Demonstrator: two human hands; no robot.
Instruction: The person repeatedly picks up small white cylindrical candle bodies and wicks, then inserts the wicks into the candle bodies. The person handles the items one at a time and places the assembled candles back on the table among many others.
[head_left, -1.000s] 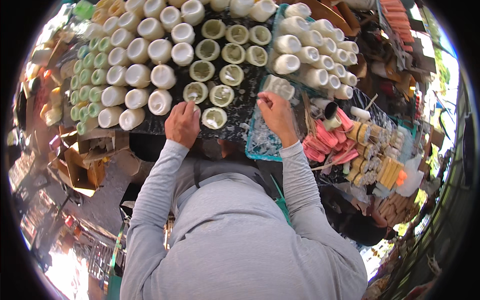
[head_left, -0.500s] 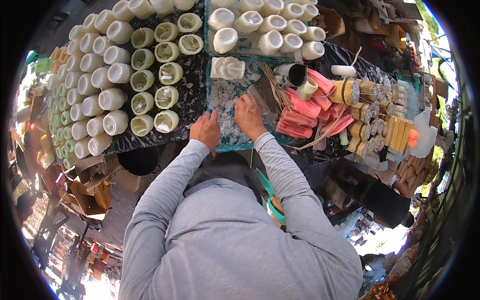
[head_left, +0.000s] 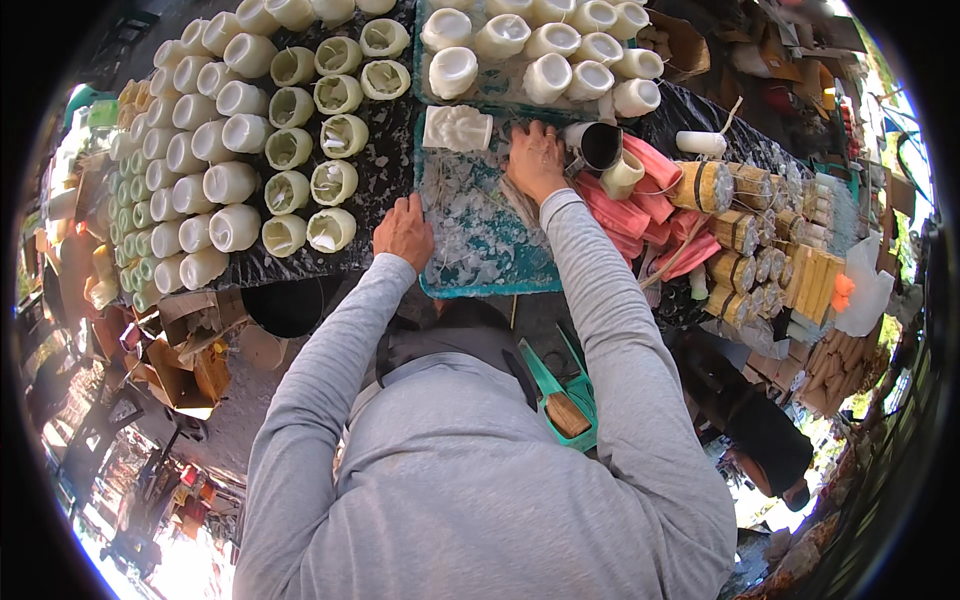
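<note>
Left hand, eleven o'clock; right hand, one; can't tell either grip. Best brace the rectangular turquoise plastic tray!

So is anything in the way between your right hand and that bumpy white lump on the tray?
Nothing visible stands between the right hand and the white moulded piece; only a small gap of flake-littered teal tray shows there.
</note>
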